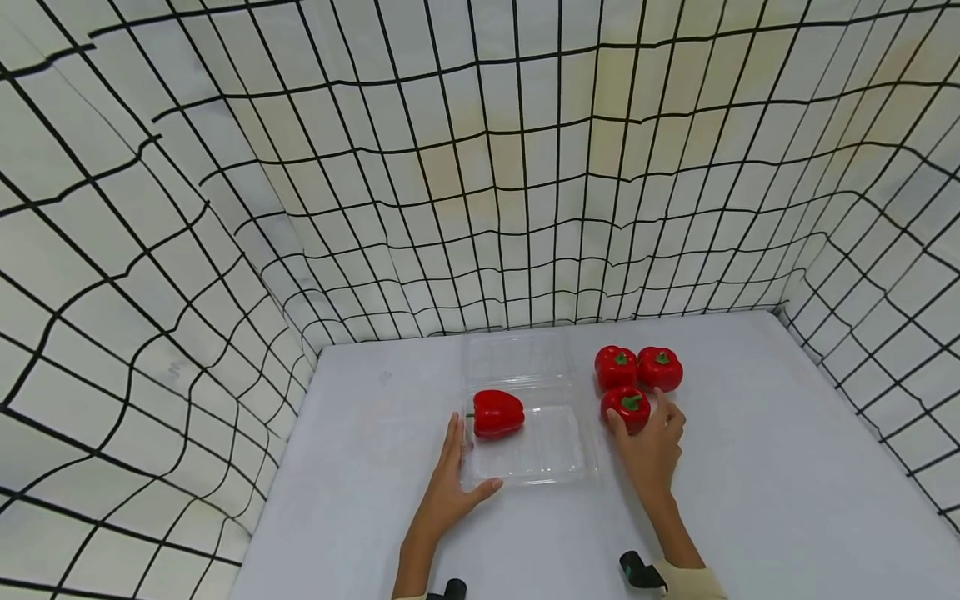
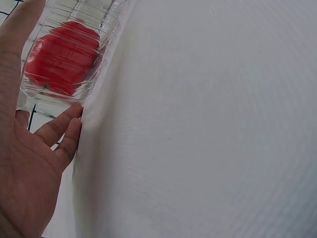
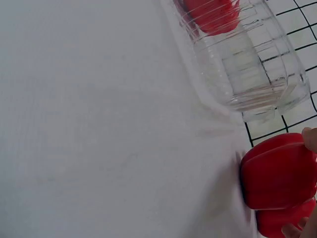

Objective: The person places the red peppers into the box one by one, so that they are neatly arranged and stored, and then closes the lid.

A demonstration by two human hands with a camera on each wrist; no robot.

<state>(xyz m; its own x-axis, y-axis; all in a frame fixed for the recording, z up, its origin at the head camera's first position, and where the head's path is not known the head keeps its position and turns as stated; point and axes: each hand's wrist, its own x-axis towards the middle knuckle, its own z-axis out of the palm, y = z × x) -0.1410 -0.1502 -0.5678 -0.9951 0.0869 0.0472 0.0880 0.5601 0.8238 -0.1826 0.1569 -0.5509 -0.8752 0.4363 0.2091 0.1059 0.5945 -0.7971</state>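
Observation:
A clear plastic clamshell container (image 1: 551,442) lies with its lid (image 1: 517,357) folded back in the head view. One red bell pepper (image 1: 498,414) rests on its side at the left of the container, stem pointing left. My left hand (image 1: 448,493) touches the container's left front corner, thumb and fingers spread along the walls. With thumb and fingers, my right hand (image 1: 651,442) grips another red bell pepper (image 1: 625,410), the front one of three to the right of the container. In the right wrist view this bell pepper (image 3: 277,171) is near the container's end.
Two more red bell peppers, one on the left (image 1: 617,367) and one on the right (image 1: 660,368), stand upright behind the gripped one. A white-covered table (image 1: 360,500) lies beneath everything. White walls with black netting (image 1: 525,200) rise at the back and sides.

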